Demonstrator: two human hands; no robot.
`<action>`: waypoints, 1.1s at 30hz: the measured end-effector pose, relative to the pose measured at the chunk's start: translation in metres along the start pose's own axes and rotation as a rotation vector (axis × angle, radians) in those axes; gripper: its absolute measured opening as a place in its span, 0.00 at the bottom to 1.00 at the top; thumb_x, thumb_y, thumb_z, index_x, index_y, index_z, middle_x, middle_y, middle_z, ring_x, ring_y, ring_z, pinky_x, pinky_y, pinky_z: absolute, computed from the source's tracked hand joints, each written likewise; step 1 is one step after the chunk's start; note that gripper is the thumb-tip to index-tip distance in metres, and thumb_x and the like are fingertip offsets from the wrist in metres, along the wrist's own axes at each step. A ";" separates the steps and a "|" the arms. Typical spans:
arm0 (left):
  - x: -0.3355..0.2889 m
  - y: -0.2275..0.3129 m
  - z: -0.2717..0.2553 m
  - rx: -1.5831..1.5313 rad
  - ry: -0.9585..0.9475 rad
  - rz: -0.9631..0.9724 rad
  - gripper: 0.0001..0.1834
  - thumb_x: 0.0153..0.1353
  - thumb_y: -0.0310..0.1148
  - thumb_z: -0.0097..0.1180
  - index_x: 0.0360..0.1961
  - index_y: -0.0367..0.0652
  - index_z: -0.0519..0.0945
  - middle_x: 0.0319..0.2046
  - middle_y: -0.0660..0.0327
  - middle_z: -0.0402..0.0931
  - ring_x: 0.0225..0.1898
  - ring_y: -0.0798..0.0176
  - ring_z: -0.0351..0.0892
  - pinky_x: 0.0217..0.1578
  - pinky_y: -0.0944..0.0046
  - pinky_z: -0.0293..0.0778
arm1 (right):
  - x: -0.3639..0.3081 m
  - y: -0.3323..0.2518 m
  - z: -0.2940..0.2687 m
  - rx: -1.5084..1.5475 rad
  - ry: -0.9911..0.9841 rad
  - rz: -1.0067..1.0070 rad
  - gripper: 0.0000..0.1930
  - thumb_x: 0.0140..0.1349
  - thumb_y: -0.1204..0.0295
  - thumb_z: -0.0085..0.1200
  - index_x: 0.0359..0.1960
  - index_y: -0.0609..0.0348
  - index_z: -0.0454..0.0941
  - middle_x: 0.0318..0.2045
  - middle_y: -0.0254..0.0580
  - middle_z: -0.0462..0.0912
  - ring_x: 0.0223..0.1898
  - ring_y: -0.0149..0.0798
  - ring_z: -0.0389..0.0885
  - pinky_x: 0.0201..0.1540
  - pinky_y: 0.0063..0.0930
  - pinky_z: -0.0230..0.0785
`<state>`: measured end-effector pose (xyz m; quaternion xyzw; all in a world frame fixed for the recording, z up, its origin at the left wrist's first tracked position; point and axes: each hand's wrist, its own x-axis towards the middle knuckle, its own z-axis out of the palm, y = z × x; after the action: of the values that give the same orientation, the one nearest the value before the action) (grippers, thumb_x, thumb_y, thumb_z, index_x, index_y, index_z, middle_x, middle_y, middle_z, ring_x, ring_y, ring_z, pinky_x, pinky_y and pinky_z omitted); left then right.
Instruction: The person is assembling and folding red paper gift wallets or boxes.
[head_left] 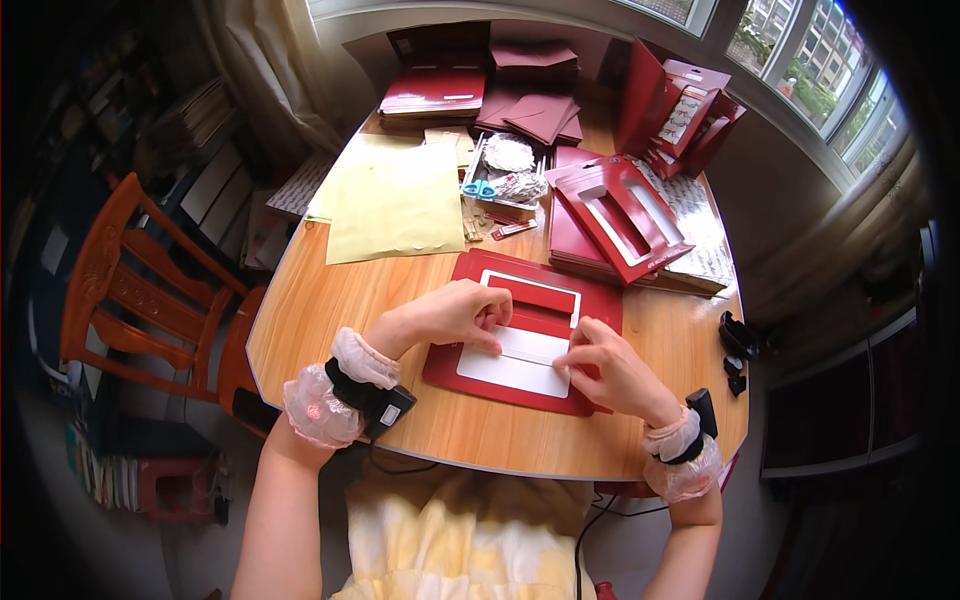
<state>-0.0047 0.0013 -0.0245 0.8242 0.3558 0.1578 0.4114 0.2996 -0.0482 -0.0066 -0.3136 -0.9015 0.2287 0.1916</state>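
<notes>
A red cardboard sheet (463,384) with cut-out windows lies on the table before me, on a similar red layer. Its upper window frames red, and white fills its lower one. Across this white panel (505,377) runs a thin pale strip (531,354), which seems to be pinched at both ends. My left hand (462,312) is closed at the strip's left end, fingers curled. At the right end my right hand (604,366) is closed too, thumb and forefinger together. What lies right between the fingertips is partly hidden.
Yellow sheets (395,200) lie at the far left. Behind my hands are a tray (510,211) with blue scissors (480,189) and crumpled scraps, and a folded red window box (630,222). Red card stacks (432,92) stand farther back. A wooden chair (150,290) is at left.
</notes>
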 end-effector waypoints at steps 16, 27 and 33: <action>0.001 0.001 0.010 0.270 0.148 0.226 0.15 0.60 0.39 0.73 0.41 0.43 0.82 0.38 0.59 0.79 0.45 0.55 0.80 0.46 0.56 0.77 | 0.025 0.003 0.024 0.128 0.072 0.227 0.16 0.60 0.71 0.68 0.46 0.61 0.75 0.41 0.45 0.76 0.48 0.49 0.75 0.54 0.40 0.70; 0.003 0.001 0.014 0.268 0.104 0.190 0.16 0.61 0.42 0.72 0.36 0.42 0.79 0.34 0.58 0.78 0.39 0.54 0.80 0.41 0.56 0.77 | 0.022 0.012 0.016 0.111 0.005 0.137 0.14 0.61 0.73 0.66 0.43 0.60 0.73 0.41 0.45 0.75 0.48 0.47 0.74 0.53 0.38 0.69; 0.003 0.007 0.012 0.327 0.103 0.219 0.17 0.61 0.42 0.72 0.35 0.43 0.78 0.34 0.59 0.78 0.37 0.53 0.81 0.41 0.56 0.77 | 0.022 0.015 0.018 0.120 -0.002 0.129 0.14 0.62 0.74 0.65 0.42 0.61 0.72 0.40 0.45 0.74 0.47 0.47 0.73 0.51 0.37 0.69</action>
<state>0.0069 -0.0060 -0.0266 0.9046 0.3055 0.1835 0.2339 0.2823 -0.0291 -0.0246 -0.3586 -0.8643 0.2945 0.1942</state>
